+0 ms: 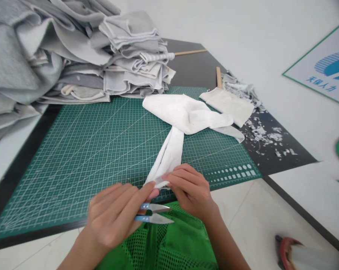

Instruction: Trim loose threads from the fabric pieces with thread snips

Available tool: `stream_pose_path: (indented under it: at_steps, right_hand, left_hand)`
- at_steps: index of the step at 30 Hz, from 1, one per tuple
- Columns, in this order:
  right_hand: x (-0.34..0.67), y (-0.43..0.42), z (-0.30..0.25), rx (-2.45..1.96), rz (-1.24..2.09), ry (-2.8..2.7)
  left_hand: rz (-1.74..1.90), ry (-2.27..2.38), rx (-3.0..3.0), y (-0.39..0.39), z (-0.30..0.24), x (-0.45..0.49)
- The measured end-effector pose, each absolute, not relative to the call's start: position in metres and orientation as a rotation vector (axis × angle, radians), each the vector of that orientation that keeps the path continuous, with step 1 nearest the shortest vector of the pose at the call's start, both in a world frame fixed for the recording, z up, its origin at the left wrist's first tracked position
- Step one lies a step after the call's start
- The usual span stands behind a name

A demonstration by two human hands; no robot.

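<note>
My left hand (113, 217) holds a pair of thread snips (155, 213) with blue-trimmed grips and steel blades, which point to the right. Its fingertips reach the near end of a long white cloth (169, 157). My right hand (187, 189) pinches that narrow, folded end at the near edge of a green cutting mat (73, 161). The cloth runs away from me across the mat and widens into a loose, bunched mass. The blades lie just below the cloth, apart from it. Part of the cloth's end is hidden by my fingers.
Tall stacks of grey fabric (130, 63) rise beyond the mat at the left. A cream fabric piece (228, 105), a wooden stick (219, 77) and white scraps (260, 133) lie at the far right on a dark tabletop (191, 67). My green mesh garment (163, 243) is below my hands.
</note>
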State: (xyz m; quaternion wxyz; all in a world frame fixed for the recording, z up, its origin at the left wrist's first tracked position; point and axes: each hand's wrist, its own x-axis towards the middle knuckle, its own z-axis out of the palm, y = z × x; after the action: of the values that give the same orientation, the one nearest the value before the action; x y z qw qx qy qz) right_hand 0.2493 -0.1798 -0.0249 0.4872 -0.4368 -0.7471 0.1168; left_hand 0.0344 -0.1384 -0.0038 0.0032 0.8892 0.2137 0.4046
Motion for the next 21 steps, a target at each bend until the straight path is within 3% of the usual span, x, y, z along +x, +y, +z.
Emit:
stream_pose_path:
  at_steps: [7,21]
  right_hand:
    - [0.24,-0.181,-0.025,-1.105,0.325,-1.795]
    - [0.263,-0.193,-0.02,-1.359,-0.016,-1.529]
  left_hand:
    - [1.012,0.674,2.923,-0.141,-0.002,0.037]
    - [1.534,0.881,2.783,-0.129,-0.008,0.018]
